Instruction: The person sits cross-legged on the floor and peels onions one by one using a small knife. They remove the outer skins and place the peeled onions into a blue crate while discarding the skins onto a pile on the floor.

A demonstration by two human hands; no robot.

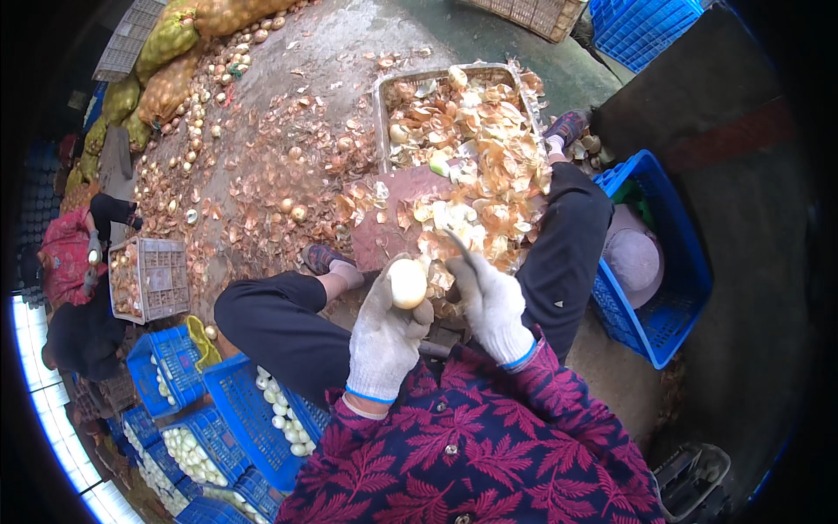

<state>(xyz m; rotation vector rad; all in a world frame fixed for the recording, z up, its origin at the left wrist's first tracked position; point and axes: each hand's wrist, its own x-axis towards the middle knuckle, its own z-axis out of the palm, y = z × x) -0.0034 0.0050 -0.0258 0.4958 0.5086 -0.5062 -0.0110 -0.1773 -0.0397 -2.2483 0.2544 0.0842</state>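
Note:
My left hand (386,331), in a white knit work glove, grips a pale, mostly bare onion (408,283) in front of my lap. A short way to its right, my right hand (488,301), gloved alike, is shut on a knife (459,245) whose dark blade points up and to the left. The knife's handle is hidden inside the glove. Beyond both hands, a heap of dry onion skins (488,170) spreads over a reddish board (399,196) and fills a plastic crate (381,124). A few whole onions lie among the skins.
At the right stands a blue crate (681,288) with a pale hat (632,255) inside. Blue crates (242,399) of peeled onions (285,412) are at lower left. Mesh sacks (163,92) line the far left, where a person (69,255) sits beside a crate (160,278). Skins litter the floor.

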